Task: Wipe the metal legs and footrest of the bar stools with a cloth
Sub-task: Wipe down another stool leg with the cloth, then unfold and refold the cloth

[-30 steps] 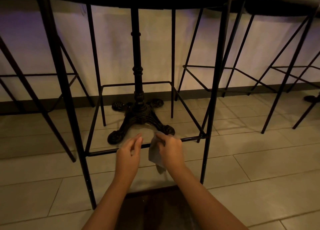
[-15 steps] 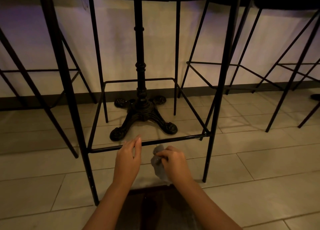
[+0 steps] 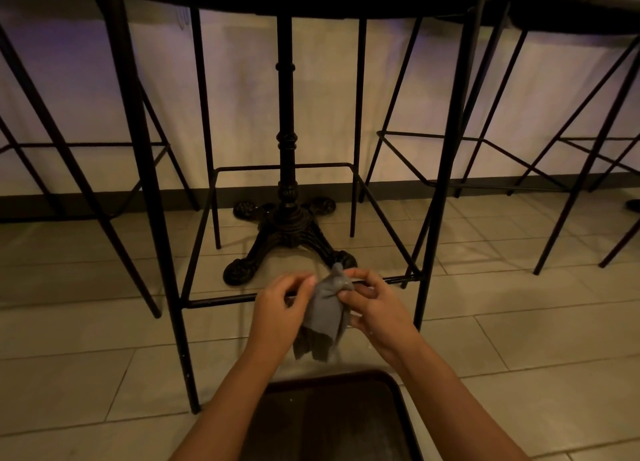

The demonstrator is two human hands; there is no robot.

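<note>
Both hands pinch the cloth point(image 3: 325, 313): left hand point(image 3: 278, 313), right hand point(image 3: 379, 308). Limp and light, it looks best bunched at its top between the fingertips.

open: gap above footrest bar point(image 3: 221, 299) | blocked: table base point(image 3: 287, 232) behind it

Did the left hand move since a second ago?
Yes. The left hand slid right along the footrest bar, away from the stool's front left leg, and now touches the cloth.

Left hand point(image 3: 277, 316), right hand point(image 3: 377, 308) pinch cloth point(image 3: 323, 316)
</note>
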